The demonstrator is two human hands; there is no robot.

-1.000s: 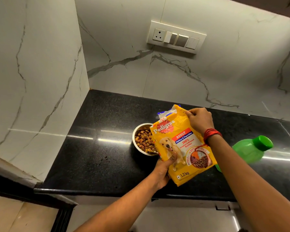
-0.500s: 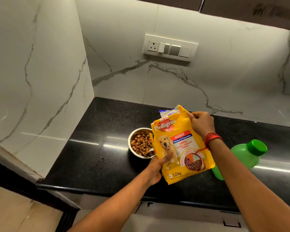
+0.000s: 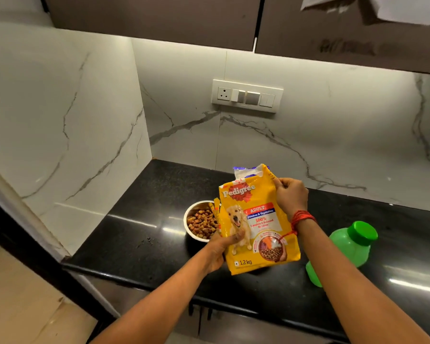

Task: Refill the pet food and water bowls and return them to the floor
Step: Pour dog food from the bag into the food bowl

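A polished black stone countertop [image 3: 139, 234] fills the corner of a kitchen, backed by white marble-veined wall panels [image 3: 72, 115] and a white switch plate with a socket [image 3: 247, 95], under dark brown upper cabinets [image 3: 159, 18]. Over the counter a person holds a yellow plastic bag of dog food with a picture of a dog on its front [image 3: 256, 227], roughly upright, its torn white-lined top edge pointing toward the wall. The left hand [image 3: 221, 249] grips the bag's lower left edge, thumb pressed across the front over the printed dog, the other fingers hidden behind the bag. The right hand [image 3: 289, 197], with a red thread band [image 3: 303, 218] around the wrist, pinches the bag's upper right corner between thumb and curled fingers. Just left of the bag, partly hidden by it, a round white-rimmed metal bowl [image 3: 191, 217] stands on the counter, holding brown kibble [image 3: 202, 224]. To the right, near the forearm, a translucent green plastic bottle with a darker green screw cap [image 3: 350, 247] is on the counter, tilted; whether it lies flat cannot be told.
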